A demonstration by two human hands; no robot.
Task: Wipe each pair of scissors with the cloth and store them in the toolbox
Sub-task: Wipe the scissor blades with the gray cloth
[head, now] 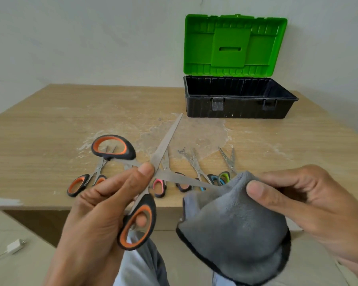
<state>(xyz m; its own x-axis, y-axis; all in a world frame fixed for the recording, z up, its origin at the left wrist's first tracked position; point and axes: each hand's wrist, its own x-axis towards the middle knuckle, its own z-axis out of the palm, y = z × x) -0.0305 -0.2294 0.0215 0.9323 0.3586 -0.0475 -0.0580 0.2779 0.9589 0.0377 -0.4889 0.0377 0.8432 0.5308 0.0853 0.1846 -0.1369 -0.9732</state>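
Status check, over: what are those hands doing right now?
Left hand grips large orange-and-black scissors, blades spread. Right hand pinches grey cloth round one blade. Green-lidded black toolbox open, unobstructed; smaller scissors wait on wooden table.

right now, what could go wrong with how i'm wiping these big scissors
1. The large orange-handled scissors are spread wide open; the blade inside the grey cloth could slice through to the right hand pinching it.
2. The thumb of the left hand sits by the pivot, so closing blades might nip it.
3. The pink-handled scissors lie near the table edge and could get knocked off.
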